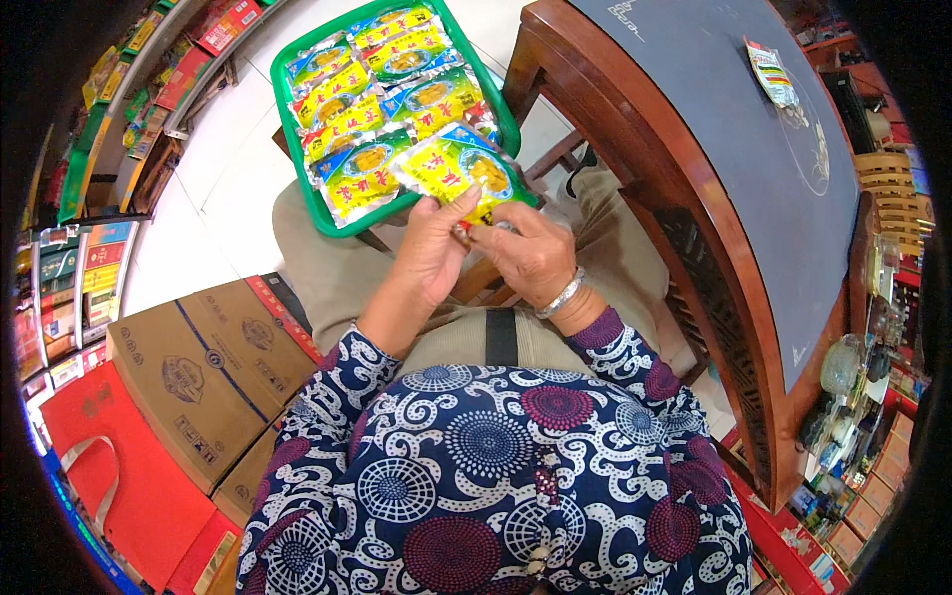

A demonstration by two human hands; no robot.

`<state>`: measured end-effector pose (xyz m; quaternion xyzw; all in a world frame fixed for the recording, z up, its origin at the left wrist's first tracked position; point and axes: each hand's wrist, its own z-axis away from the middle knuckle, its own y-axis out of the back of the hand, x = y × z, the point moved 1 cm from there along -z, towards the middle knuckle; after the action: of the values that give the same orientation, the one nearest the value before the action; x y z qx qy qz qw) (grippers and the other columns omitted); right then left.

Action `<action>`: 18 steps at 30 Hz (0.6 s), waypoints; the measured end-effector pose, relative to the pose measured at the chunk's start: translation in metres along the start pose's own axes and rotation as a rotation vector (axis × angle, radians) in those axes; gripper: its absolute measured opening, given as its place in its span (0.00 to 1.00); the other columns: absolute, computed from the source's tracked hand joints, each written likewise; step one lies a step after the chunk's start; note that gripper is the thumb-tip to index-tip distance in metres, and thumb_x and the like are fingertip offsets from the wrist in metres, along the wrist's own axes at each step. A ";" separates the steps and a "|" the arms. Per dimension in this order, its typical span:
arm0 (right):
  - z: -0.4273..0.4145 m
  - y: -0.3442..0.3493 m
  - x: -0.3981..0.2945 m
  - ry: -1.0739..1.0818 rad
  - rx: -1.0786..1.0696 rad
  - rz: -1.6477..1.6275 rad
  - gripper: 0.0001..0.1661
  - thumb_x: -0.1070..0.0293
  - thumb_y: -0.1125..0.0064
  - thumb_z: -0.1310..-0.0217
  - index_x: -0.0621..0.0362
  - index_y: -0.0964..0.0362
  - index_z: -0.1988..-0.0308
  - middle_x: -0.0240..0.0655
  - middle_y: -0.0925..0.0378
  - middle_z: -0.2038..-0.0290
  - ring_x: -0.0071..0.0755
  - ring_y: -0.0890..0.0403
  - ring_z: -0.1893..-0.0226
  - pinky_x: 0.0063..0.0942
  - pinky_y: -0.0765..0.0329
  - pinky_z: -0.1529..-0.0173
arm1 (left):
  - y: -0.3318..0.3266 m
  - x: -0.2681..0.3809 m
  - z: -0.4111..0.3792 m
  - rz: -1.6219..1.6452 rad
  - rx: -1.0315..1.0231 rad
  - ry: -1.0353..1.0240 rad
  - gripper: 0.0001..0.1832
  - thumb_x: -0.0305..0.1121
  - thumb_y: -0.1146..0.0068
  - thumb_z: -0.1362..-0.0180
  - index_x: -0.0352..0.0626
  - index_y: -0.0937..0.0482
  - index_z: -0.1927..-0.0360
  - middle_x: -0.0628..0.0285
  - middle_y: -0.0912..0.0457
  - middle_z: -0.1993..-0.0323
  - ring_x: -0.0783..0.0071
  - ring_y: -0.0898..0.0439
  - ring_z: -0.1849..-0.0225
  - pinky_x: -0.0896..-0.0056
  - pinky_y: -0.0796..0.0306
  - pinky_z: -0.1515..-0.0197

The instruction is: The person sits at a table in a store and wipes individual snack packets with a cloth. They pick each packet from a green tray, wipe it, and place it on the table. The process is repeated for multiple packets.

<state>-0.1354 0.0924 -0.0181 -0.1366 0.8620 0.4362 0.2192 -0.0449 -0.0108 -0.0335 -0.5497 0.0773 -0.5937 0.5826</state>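
Observation:
A yellow, blue and green foil food packet (pixel 455 165) is raised at a tilt over the near right corner of a green plastic tray (pixel 343 229). My left hand (pixel 431 249) pinches its lower edge, thumb on the printed face. With bent fingers, my right hand (pixel 529 251) grips the packet's near right corner; the exact finger contact is partly hidden. Beneath and beyond it, several like packets (pixel 364 175) lie overlapping in two columns inside the tray. The tray sits just in front of my knees, on a support that is mostly hidden.
To the right stands a carved wooden table (pixel 647 141) with a grey top, bearing a small packet (pixel 772 73). Brown cardboard cartons (pixel 208 364) and a red gift bag (pixel 126 476) are at my left. Stocked shelves (pixel 160 111) line the far left. Glassware (pixel 844 364) stands at the right.

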 end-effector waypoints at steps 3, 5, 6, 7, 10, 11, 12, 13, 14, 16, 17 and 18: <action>0.006 -0.003 0.001 -0.035 -0.109 -0.218 0.08 0.66 0.34 0.55 0.54 0.24 0.72 0.34 0.26 0.72 0.37 0.23 0.76 0.30 0.27 0.73 | 0.010 0.000 -0.002 0.040 0.140 -0.036 0.21 0.26 0.43 0.44 0.37 0.34 0.47 0.58 0.25 0.51 0.67 0.24 0.51 0.64 0.29 0.47; 0.012 -0.002 0.009 -0.181 -0.090 -0.404 0.07 0.68 0.34 0.52 0.58 0.25 0.74 0.35 0.26 0.74 0.34 0.24 0.77 0.27 0.29 0.74 | 0.015 0.006 -0.009 0.095 0.090 -0.052 0.21 0.24 0.43 0.44 0.36 0.34 0.47 0.57 0.25 0.50 0.66 0.24 0.50 0.62 0.29 0.46; 0.015 0.002 0.013 -0.297 -0.087 -0.432 0.07 0.68 0.35 0.51 0.58 0.25 0.74 0.35 0.26 0.74 0.31 0.25 0.78 0.26 0.29 0.73 | 0.016 0.009 -0.010 0.097 0.083 -0.076 0.21 0.24 0.43 0.44 0.36 0.34 0.47 0.57 0.25 0.50 0.65 0.24 0.50 0.62 0.29 0.46; 0.016 0.006 0.015 -0.414 -0.083 -0.459 0.07 0.69 0.35 0.50 0.59 0.25 0.74 0.34 0.26 0.75 0.29 0.25 0.78 0.25 0.30 0.73 | 0.017 0.012 -0.011 0.099 0.077 -0.100 0.21 0.24 0.43 0.44 0.36 0.34 0.46 0.56 0.25 0.50 0.65 0.24 0.50 0.62 0.29 0.46; 0.013 0.009 0.028 -0.700 -0.017 -0.629 0.13 0.63 0.41 0.42 0.64 0.26 0.71 0.27 0.28 0.78 0.18 0.30 0.75 0.21 0.32 0.71 | 0.013 0.008 -0.009 0.048 0.085 -0.101 0.21 0.25 0.44 0.43 0.37 0.34 0.45 0.56 0.25 0.49 0.65 0.24 0.49 0.62 0.29 0.45; 0.010 0.008 0.035 -0.735 0.006 -0.669 0.15 0.61 0.42 0.40 0.64 0.26 0.71 0.26 0.28 0.78 0.16 0.31 0.75 0.21 0.32 0.71 | 0.011 0.006 -0.008 0.031 0.076 -0.098 0.21 0.25 0.45 0.42 0.36 0.34 0.45 0.56 0.25 0.49 0.65 0.24 0.48 0.62 0.29 0.45; 0.008 0.003 0.040 -0.726 0.034 -0.663 0.17 0.59 0.44 0.39 0.64 0.27 0.70 0.24 0.29 0.80 0.16 0.32 0.76 0.18 0.33 0.72 | 0.010 0.004 -0.007 0.038 0.069 -0.097 0.22 0.25 0.44 0.43 0.37 0.34 0.45 0.57 0.25 0.49 0.66 0.24 0.48 0.63 0.29 0.45; 0.006 0.001 0.044 -0.733 -0.024 -0.678 0.17 0.59 0.45 0.38 0.64 0.27 0.70 0.24 0.29 0.79 0.15 0.32 0.76 0.18 0.34 0.72 | 0.010 0.003 -0.007 0.034 0.060 -0.095 0.22 0.25 0.44 0.43 0.37 0.34 0.45 0.57 0.25 0.49 0.66 0.24 0.48 0.63 0.29 0.45; 0.004 0.000 0.047 -0.740 -0.082 -0.693 0.17 0.60 0.45 0.38 0.64 0.26 0.70 0.24 0.29 0.79 0.15 0.32 0.76 0.17 0.34 0.72 | 0.009 0.002 -0.006 0.030 0.050 -0.094 0.22 0.25 0.44 0.43 0.37 0.34 0.45 0.57 0.25 0.49 0.67 0.24 0.48 0.63 0.29 0.45; -0.005 0.003 0.041 -0.718 -0.144 -0.710 0.16 0.61 0.45 0.38 0.64 0.25 0.70 0.24 0.28 0.79 0.13 0.32 0.77 0.17 0.35 0.74 | 0.007 0.005 -0.004 0.015 0.058 -0.107 0.22 0.25 0.43 0.43 0.36 0.34 0.45 0.57 0.25 0.49 0.67 0.24 0.49 0.64 0.29 0.46; -0.007 0.003 0.038 -0.716 -0.110 -0.714 0.15 0.62 0.45 0.38 0.64 0.25 0.70 0.24 0.28 0.79 0.13 0.32 0.77 0.17 0.35 0.74 | 0.006 0.005 -0.003 0.008 0.070 -0.117 0.22 0.25 0.43 0.43 0.36 0.34 0.45 0.57 0.25 0.49 0.67 0.24 0.49 0.64 0.29 0.46; -0.008 0.002 0.035 -0.715 -0.075 -0.716 0.15 0.62 0.45 0.38 0.64 0.24 0.70 0.24 0.28 0.79 0.13 0.32 0.78 0.17 0.36 0.74 | 0.005 0.006 -0.002 0.002 0.081 -0.125 0.22 0.25 0.43 0.43 0.36 0.34 0.45 0.56 0.25 0.49 0.67 0.24 0.49 0.65 0.29 0.46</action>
<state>-0.1687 0.0856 -0.0298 -0.2735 0.6158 0.3839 0.6313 -0.0419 -0.0185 -0.0342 -0.5618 0.0173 -0.5601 0.6086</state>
